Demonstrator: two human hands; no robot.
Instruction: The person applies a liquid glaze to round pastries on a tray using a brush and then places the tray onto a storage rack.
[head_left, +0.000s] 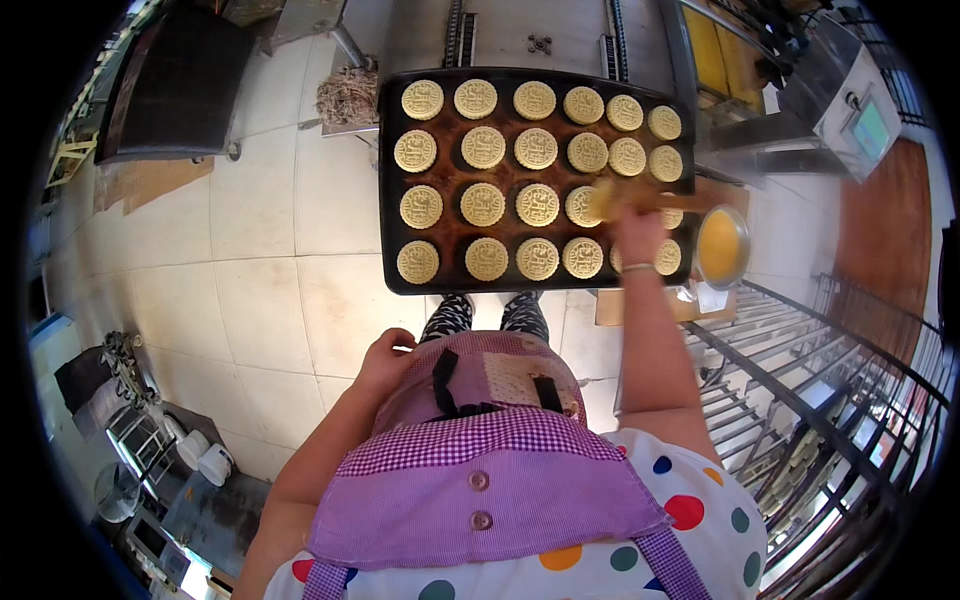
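My right hand (641, 234) is closed around a wooden-handled brush (619, 199), blurred, with its pale bristles over a round molded mooncake (582, 207) in the third row. Beneath lies a dark baking tray (450, 286) bearing rows of pale mooncakes with stamped tops; my hand and forearm partly hide some at the right. Just right of the tray, a metal bowl (741, 262) holds yellow-orange liquid. My left hand (390, 360) rests by the side of my purple apron (480, 450), fingers curled, apart from the tray; nothing shows in it.
Under the tray's far side is a metal machine (532, 26) with chain tracks. A control panel (862, 124) with a lit screen stands at the upper right. Metal racks (795, 360) fill the lower right. A cardboard piece (611, 307) lies beneath the bowl's side; a dark box-like object (176, 82) stands upper left.
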